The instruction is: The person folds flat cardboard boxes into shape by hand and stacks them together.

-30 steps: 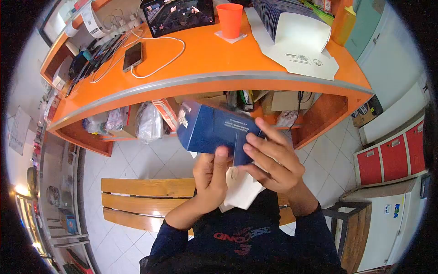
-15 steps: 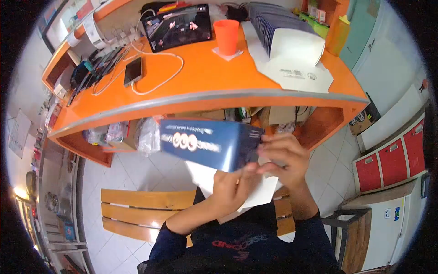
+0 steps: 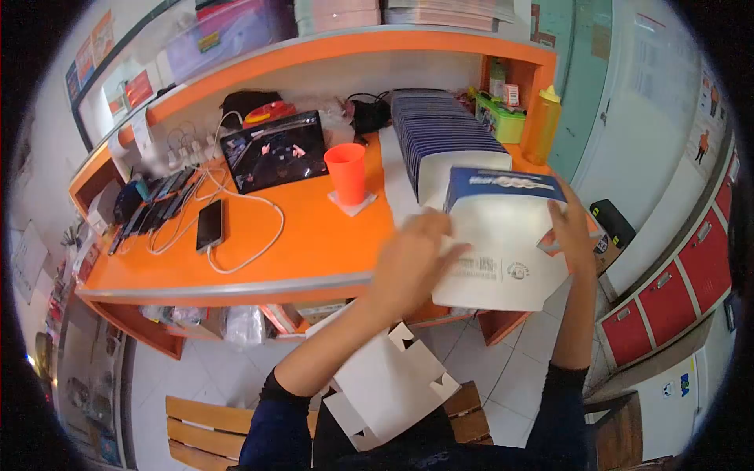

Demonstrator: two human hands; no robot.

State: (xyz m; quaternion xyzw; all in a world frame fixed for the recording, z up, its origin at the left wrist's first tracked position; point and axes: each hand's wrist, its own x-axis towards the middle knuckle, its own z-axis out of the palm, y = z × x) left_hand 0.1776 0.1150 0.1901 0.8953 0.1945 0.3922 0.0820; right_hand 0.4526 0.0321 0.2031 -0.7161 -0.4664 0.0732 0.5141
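A blue-and-white carton (image 3: 503, 216) stands open at the front of a row of similar cartons (image 3: 448, 129), its blue panel uppermost. Its white flap, printed with a barcode and a round logo, slants down toward me past the desk edge. My right hand (image 3: 575, 231) grips the carton's right side. At the left side is my left hand (image 3: 416, 259), smeared by motion, with thumb and fingers apart and the thumb over the white flap. Across my lap lies an unfolded white carton blank (image 3: 393, 385) with notched corners.
An orange cup (image 3: 347, 174) stands on a small mat beside a tablet (image 3: 275, 151). Farther left, a phone (image 3: 210, 225) is plugged into a white cable. A yellow squeeze bottle (image 3: 542, 129) and a green box (image 3: 499, 119) are at the back right of the orange desk (image 3: 314, 251).
The carton has gone from over my lap up to the front of the row. My left hand has loosened and moved to its left side. The view has tilted up, and the lap blank now shows.
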